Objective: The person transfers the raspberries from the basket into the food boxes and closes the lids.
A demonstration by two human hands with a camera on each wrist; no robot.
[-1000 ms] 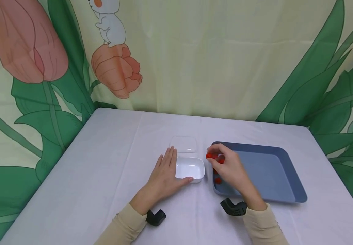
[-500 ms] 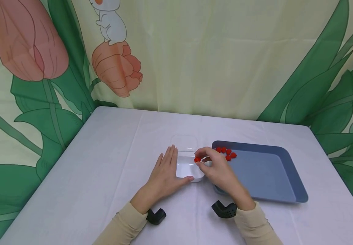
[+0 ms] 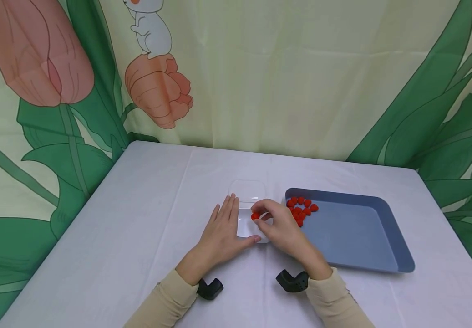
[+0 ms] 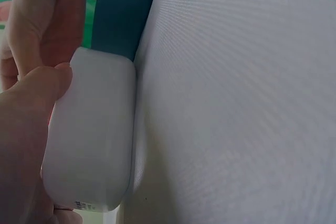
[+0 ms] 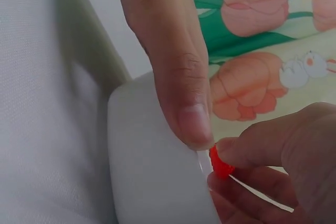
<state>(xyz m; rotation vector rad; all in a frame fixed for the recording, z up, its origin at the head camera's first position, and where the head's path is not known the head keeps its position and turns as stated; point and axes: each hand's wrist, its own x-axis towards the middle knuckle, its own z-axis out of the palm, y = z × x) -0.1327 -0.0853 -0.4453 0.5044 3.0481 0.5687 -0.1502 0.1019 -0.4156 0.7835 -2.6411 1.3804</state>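
Observation:
A small white box [image 3: 244, 228] sits on the table, left of the tray. My left hand [image 3: 221, 234] lies along its left side with straight fingers, its thumb resting on the near rim; the left wrist view shows that thumb over the box's white wall [image 4: 94, 129]. Over the box opening, my right hand [image 3: 281, 228] pinches a bumpy red raspberry [image 5: 221, 164] between thumb and fingertips. More raspberries [image 3: 307, 211] lie bunched in the left end of the blue-grey tray [image 3: 354, 232]. The right hand hides part of the box's inside and the tray's near left corner.
Behind the box lies a clear plastic lid [image 3: 247, 190], flat on the white tablecloth [image 3: 145, 218]. A flower-printed curtain [image 3: 281, 82] hangs beyond the table's far edge. Each wrist carries a black camera mount [image 3: 293, 281].
My right hand has moved left from the tray to over the white box, carrying a raspberry. More of the raspberries in the tray now show. The left hand has stayed at the box.

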